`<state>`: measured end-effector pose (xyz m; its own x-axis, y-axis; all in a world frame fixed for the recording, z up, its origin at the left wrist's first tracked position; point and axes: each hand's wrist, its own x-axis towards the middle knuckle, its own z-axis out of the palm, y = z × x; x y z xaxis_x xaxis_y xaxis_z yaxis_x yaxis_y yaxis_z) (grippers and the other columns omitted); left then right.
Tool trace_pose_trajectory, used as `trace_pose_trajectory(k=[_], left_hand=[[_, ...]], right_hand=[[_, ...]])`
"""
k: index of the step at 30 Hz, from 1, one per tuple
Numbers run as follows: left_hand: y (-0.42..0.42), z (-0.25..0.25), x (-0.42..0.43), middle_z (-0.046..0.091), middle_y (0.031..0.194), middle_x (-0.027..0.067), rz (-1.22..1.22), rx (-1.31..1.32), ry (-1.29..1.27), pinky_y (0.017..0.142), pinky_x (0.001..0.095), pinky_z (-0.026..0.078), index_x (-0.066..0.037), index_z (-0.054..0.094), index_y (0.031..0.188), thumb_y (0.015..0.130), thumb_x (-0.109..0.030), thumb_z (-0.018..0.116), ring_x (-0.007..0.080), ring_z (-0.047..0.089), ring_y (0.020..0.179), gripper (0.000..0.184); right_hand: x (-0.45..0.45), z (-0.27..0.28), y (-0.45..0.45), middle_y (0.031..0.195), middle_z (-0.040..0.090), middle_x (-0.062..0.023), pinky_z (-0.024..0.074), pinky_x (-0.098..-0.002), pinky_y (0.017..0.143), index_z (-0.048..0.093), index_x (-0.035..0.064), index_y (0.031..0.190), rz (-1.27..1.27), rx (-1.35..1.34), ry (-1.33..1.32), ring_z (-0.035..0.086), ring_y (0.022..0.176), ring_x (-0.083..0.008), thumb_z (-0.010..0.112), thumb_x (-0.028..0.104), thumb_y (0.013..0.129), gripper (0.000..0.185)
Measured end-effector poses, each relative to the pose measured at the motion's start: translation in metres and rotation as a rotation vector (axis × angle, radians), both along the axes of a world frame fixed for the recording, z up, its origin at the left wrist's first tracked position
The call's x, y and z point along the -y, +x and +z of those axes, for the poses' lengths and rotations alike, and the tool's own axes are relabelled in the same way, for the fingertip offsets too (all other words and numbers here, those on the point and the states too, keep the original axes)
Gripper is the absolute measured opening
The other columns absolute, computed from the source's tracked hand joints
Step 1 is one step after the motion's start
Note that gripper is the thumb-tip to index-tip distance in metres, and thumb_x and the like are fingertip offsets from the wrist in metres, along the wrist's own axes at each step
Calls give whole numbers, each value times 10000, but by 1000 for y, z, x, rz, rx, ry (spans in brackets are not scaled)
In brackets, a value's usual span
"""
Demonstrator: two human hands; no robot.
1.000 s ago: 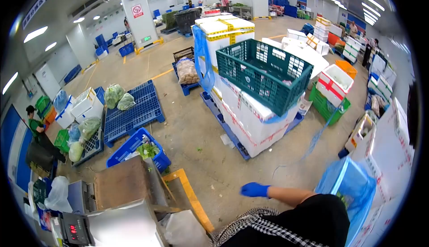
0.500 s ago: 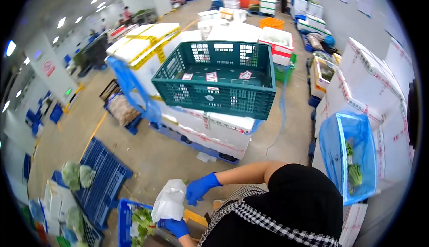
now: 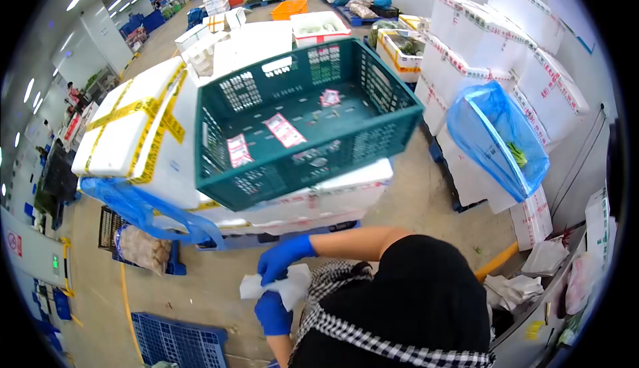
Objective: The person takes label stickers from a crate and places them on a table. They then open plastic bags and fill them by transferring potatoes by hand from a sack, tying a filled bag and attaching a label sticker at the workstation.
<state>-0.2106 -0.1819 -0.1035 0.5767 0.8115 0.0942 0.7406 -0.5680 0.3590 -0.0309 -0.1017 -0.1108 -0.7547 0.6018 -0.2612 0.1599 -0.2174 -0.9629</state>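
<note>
1. Currently, the right hand (image 3: 285,259), in a blue glove, has its fingers bent over a crumpled, thin white piece (image 3: 293,287); whether that is plastic or paper, I cannot tell.
2. Just nearer the body, the left hand (image 3: 274,315), gloved in the same blue, is curled around the lower part of the white piece, so both hands grasp it, with loose ends poking out on either side.
3. The white piece is held over the floor, on the near side of a blue plastic pallet (image 3: 236,241), apart from that pallet's near edge.
4. On the pallet stand white foam boxes (image 3: 356,185) with red print, and on top of them rests a dark green, rectangular plastic crate (image 3: 279,180) with slotted walls.
5. Three red-and-white paper labels (image 3: 285,130) lie on the crate's floor: one by its left end, one near the middle, one towards the far wall.
6. Left of the crate is a white foam box with yellow tape (image 3: 120,148); blue plastic film (image 3: 153,208) hangs at its near edge.
7. On the right, a translucent blue plastic liner (image 3: 469,125) holds some leafy greens (image 3: 517,154), beside stacked white boxes with red-printed tape (image 3: 466,35).
</note>
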Motion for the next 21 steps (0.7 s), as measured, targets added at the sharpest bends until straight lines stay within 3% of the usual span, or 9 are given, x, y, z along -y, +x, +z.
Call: trace_pose_trajectory(k=[1,3,5,8,11,13,17,19,21], left_hand=[[-30,-17,-21,616,788,180,95,-239,-43,616,398,475,-36,632,853,696,-225,651,356,596,705,247],[-77,3,-51,631,826,181,187,129,-34,631,379,479,-33,637,916,750,-229,624,323,610,718,257],[-189,-81,-83,635,883,187,380,293,-31,661,363,480,-2,619,988,834,-238,570,282,607,761,286],[-232,-42,-137,624,914,199,851,508,-67,692,363,477,24,598,1011,851,-231,551,282,599,786,305],[-284,-28,-164,613,946,210,1189,548,-63,722,362,473,51,577,1034,868,-225,532,282,592,811,325],[-325,-37,-164,606,966,218,1331,529,-75,742,362,471,69,562,1049,880,-221,519,282,586,828,339],[-417,-43,-175,592,1008,233,1475,652,-76,782,361,466,105,534,1080,903,-212,494,282,576,862,365],[-452,-29,-206,563,1086,215,1525,985,81,831,338,437,108,471,1163,934,-205,442,252,547,919,389],[-468,21,-235,561,1081,196,1456,886,94,854,329,416,109,468,1160,936,-220,445,237,527,942,399]], right_hand=[[-32,-3,-17,670,600,-36,443,-260,520,610,40,727,58,5,31,550,554,-113,616,322,791,289],[-78,32,-64,638,592,-31,423,-254,498,605,42,722,154,-85,18,551,531,-110,626,269,777,234],[-118,39,-124,696,611,-37,439,-265,524,616,50,790,210,-123,67,577,591,-119,642,344,774,295],[-154,-4,-236,884,631,-134,477,-347,686,563,41,1043,290,73,554,615,785,-241,663,517,693,599],[-155,20,-289,876,631,-166,450,-380,758,611,54,990,503,-57,254,595,843,-313,639,491,702,524],[-167,-13,-340,725,621,-102,473,-327,545,631,43,942,402,-30,687,599,579,-190,659,328,709,368],[-203,-16,-422,761,615,-173,457,-423,623,624,66,787,96,4,822,589,715,-349,596,386,739,325],[-229,-2,-463,708,605,-134,453,-428,610,626,92,768,175,54,904,577,661,-343,586,390,759,300],[-248,7,-498,680,595,-144,452,-429,670,625,89,759,197,67,1020,565,643,-364,566,363,773,281]])
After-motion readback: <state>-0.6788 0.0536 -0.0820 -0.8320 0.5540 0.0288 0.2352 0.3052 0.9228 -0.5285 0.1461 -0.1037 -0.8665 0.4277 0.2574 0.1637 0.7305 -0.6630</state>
